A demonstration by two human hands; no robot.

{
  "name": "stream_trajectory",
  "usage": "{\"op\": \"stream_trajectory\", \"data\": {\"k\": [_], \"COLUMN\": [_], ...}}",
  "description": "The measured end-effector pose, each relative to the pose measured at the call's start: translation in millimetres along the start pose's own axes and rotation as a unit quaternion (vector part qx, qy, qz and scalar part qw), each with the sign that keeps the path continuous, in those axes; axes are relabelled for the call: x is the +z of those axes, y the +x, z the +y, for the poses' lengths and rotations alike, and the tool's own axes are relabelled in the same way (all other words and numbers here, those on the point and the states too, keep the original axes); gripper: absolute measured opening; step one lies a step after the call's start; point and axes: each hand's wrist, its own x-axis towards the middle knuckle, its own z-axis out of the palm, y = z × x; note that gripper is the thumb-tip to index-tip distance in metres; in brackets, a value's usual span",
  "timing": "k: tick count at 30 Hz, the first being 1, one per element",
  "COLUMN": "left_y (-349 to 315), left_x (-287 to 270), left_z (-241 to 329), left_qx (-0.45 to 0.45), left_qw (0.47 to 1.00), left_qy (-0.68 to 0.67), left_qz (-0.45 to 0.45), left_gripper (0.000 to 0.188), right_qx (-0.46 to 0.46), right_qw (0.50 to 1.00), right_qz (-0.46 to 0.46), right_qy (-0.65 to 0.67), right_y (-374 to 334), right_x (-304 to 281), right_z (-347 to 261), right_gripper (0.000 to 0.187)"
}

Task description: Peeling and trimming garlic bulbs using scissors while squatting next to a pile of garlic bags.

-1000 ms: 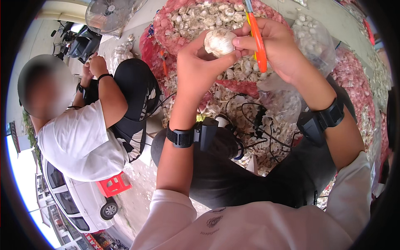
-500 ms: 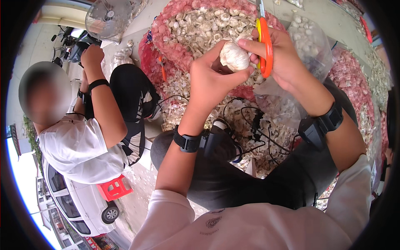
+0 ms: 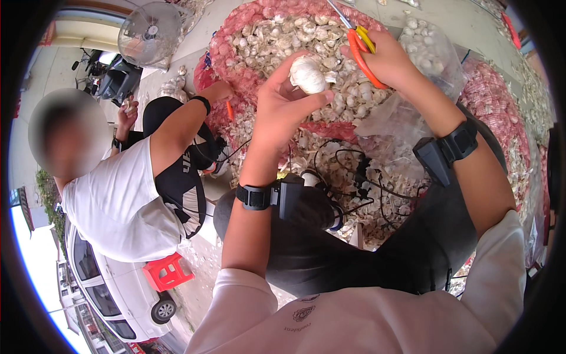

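A white garlic bulb with a short stem stub is gripped in my left hand, fingers behind it and thumb along its lower side. My right hand holds scissors with orange and yellow handles, away from the bulb. Their blades point up and left; whether they are fully closed is hard to tell. Beneath both hands lies a red mesh sack, rolled open and full of garlic bulbs and loose skins.
Right of the sack stands a clear plastic bag of bulbs, with another mesh sack beyond. Black cables cross the garlic skins by my legs. At left sits a co-worker, one hand reaching toward the sack. A fan stands behind.
My hands have drawn apart: the right, with the scissors, has left the bulb, and the blades have swung leftward. My left hand has shifted slightly left with the bulb. The co-worker's arm has reached toward the sack.
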Motion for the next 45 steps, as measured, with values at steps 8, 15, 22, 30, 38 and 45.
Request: {"op": "stream_trajectory", "data": {"k": [8, 15, 22, 30, 38, 45], "left_y": [-2, -2, -5, -4, -12, -15], "left_x": [-2, -16, -27, -43, -41, -39], "left_z": [-8, -3, 16, 12, 10, -9], "left_qx": [-0.070, -0.067, -0.123, -0.094, -0.095, 0.067], "left_qw": [0.995, 0.994, 0.982, 0.986, 0.978, 0.957], "left_qy": [-0.069, -0.074, -0.130, -0.111, -0.163, 0.274], "left_qz": [0.032, 0.050, 0.059, 0.076, 0.093, 0.061], "left_gripper": [0.065, 0.047, 0.040, 0.051, 0.059, 0.059], "right_qx": [-0.008, -0.052, -0.079, -0.212, -0.120, -0.112], "right_qw": [0.980, 0.958, 0.985, 0.952, 0.983, 0.974], "right_qz": [-0.084, -0.142, -0.079, 0.029, -0.128, -0.137], "right_qy": [0.180, 0.244, 0.129, -0.220, 0.044, 0.138], "right_y": [-28, -17, 13, 26, 10, -13], "right_x": [15, 32, 52, 77, 81, 73], "right_z": [-29, -34, -22, -10, -33, -42], "right_gripper": [0.042, 0.035, 0.025, 0.039, 0.039, 0.028]}}
